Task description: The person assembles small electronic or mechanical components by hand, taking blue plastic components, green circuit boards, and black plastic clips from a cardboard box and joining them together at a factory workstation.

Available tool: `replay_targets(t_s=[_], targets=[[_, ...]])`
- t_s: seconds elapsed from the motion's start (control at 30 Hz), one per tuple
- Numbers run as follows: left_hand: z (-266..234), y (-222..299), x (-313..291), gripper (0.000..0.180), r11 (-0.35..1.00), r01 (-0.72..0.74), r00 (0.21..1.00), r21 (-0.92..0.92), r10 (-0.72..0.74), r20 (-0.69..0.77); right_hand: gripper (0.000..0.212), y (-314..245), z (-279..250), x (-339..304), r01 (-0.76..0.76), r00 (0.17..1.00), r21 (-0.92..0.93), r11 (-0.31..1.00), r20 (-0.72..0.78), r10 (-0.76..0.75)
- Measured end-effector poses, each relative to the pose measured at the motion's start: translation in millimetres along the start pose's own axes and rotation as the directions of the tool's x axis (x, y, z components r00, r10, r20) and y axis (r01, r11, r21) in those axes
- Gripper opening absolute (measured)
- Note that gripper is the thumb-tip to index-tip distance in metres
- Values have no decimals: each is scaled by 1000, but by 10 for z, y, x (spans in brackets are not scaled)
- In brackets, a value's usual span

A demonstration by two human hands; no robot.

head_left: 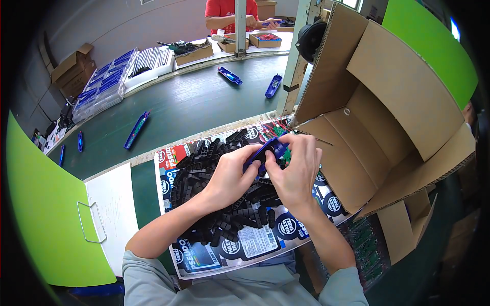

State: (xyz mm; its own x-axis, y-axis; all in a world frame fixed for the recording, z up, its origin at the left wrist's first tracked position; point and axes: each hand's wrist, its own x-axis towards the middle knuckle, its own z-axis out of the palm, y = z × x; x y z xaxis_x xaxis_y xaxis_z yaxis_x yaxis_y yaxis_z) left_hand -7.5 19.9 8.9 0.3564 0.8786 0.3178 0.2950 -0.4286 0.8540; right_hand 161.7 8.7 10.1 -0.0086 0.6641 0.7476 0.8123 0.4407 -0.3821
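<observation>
blue casing [278, 147] in left hand [232, 173], right hand [297, 173]; white-lettered sheet [259, 242] below

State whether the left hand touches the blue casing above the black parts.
Touching: the head view shows the left hand gripping the blue casing between its thumb and fingers.

Assembly workshop, one: my dark green conveyor belt [178, 97] with blue casings [137, 131], heaped black parts [196, 181], circuit boards [370, 247], co-worker [224, 20] opposite.
</observation>
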Motion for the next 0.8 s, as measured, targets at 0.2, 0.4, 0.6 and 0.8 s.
replay_targets(t_s=[0.2,0.4,0.6,0.8], targets=[[-8,34,-3,36,910,-301,932,286,344,-115,61,17,-129,216,-298,951,186,936,146,273],[-55,1,23,35,959,-236,957,154,258,-136,49,238,-101,321,-333,929,522,785,325,178],[-288,-125,-68,36,956,156,984,-250,-173,-48,18,836,27,225,-284,922,138,949,312,231],[-341,-154,-178,38,915,220,970,-337,-242,-24,28,931,357,68,-98,921,-189,977,354,161]])
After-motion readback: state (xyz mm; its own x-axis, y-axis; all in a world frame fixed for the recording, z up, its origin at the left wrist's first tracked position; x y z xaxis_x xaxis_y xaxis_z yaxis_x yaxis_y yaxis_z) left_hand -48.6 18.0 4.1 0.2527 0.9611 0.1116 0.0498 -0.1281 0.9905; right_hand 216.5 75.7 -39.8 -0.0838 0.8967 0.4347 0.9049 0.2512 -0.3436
